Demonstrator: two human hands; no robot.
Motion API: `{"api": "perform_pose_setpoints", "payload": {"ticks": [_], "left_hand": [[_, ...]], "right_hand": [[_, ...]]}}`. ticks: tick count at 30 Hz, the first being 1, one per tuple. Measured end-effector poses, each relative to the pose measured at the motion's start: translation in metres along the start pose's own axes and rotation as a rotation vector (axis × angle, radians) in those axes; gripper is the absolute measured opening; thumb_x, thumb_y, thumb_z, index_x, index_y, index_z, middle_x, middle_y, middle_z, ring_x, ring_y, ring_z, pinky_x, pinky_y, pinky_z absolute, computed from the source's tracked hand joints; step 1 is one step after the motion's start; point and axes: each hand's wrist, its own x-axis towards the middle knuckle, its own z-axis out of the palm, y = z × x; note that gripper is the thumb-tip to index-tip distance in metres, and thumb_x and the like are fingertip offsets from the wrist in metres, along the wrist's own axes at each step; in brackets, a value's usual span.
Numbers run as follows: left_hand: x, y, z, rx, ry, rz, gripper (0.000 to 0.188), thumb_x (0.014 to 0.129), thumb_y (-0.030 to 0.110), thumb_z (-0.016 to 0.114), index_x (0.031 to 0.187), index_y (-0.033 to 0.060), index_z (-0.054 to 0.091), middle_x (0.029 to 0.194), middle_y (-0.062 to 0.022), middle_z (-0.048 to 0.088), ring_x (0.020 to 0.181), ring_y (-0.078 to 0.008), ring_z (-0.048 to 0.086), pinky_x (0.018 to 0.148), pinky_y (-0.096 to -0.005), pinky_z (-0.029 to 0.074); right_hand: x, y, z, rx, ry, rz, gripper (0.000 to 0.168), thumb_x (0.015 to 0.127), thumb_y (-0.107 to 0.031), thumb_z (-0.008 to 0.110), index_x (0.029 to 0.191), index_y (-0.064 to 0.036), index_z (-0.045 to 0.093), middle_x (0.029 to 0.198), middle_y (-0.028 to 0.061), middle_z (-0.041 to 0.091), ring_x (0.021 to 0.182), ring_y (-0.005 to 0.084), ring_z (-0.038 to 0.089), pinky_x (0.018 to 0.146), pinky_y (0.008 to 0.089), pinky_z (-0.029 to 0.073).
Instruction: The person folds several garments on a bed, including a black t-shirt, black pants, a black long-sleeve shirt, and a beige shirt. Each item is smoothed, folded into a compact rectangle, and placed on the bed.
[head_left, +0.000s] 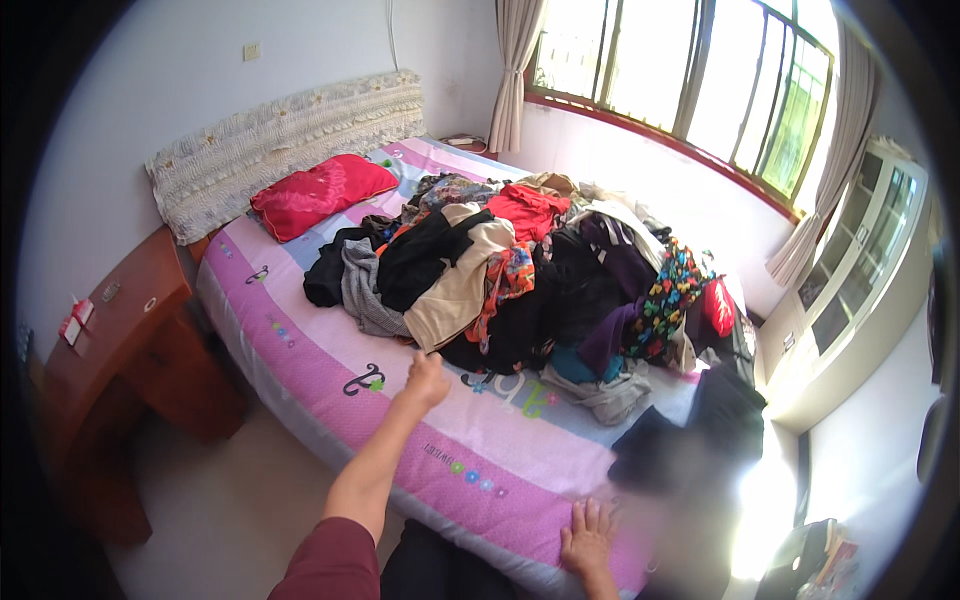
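My left hand (429, 381) is closed on the near corner of a beige garment (457, 296), which stretches from my fingers back into a big heap of clothes. Flat on the pink edge of the patterned bedspread (330, 390), my right hand (589, 538) lies with fingers spread, holding nothing. Beside the beige cloth are a grey knit garment (365, 289), a black garment (420, 259) and an orange floral cloth (510, 277). A red top (527, 211) lies farther back. Toward the right are purple cloth (611, 334) and a black garment with colourful prints (667, 300).
A red pillow (322, 195) lies near the fabric-covered headboard (289, 142). On the left stands a brown wooden desk (127, 315). Dark clothing (720, 416) lies at the bed's right end, partly blurred. A glass-door cabinet (847, 262) stands beyond, beside the window (675, 82).
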Motion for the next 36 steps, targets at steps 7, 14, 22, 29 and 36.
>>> {"api": "perform_pose_setpoints", "payload": {"ticks": [7,14,22,29,36], "left_hand": [[0.104,-0.007,-0.036,0.116,0.058,-0.11,0.06,0.078,0.02,0.066,0.131,0.0068,0.04,0.145,-0.0318,0.021,0.132,-0.0498,0.028,0.107,-0.0477,0.033],[0.15,-0.01,-0.049,0.103,-0.01,-0.152,0.034,0.084,0.015,0.058,0.118,0.0087,0.056,0.147,-0.0241,0.023,0.136,-0.0459,0.024,0.103,-0.0503,0.039],[0.206,-0.089,-0.054,-0.799,0.277,-0.252,0.015,0.083,0.016,0.065,0.077,0.0025,0.069,0.066,-0.0085,0.064,0.062,-0.0194,0.059,0.062,-0.0353,0.048],[0.115,0.02,-0.209,-1.126,0.2,0.262,0.012,0.092,0.007,0.057,0.087,0.0036,0.067,0.08,0.0015,0.063,0.072,-0.0046,0.052,0.068,-0.0202,0.041],[-0.012,0.123,-0.323,-1.068,0.214,0.5,0.01,0.095,0.007,0.052,0.09,0.0049,0.06,0.083,0.0042,0.055,0.08,-0.0024,0.049,0.074,-0.0173,0.04]], "right_hand": [[-0.001,-0.001,-0.003,-0.028,-0.02,-0.004,0.064,0.085,-0.043,0.052,0.14,-0.013,0.042,0.148,0.0143,0.032,0.141,0.0371,0.017,0.112,0.0591,0.002],[0.0,-0.009,-0.015,-0.199,-0.127,0.003,0.062,0.09,-0.036,0.046,0.145,-0.011,0.031,0.15,0.0164,0.026,0.139,0.0389,0.02,0.112,0.0579,0.01],[0.0,-0.009,-0.01,-0.187,-0.138,-0.016,0.062,0.089,-0.036,0.048,0.145,-0.013,0.032,0.15,0.0174,0.027,0.138,0.04,0.021,0.111,0.0582,0.011],[-0.004,-0.003,-0.011,-0.25,0.059,-0.1,0.059,0.091,-0.028,0.05,0.145,-0.013,0.029,0.142,0.0199,0.039,0.13,0.04,0.037,0.105,0.0566,0.031],[0.016,0.0,-0.008,0.251,0.06,0.022,0.052,0.081,-0.031,0.065,0.126,-0.008,0.052,0.137,0.0199,0.043,0.13,0.0395,0.035,0.108,0.0541,0.023]]}}
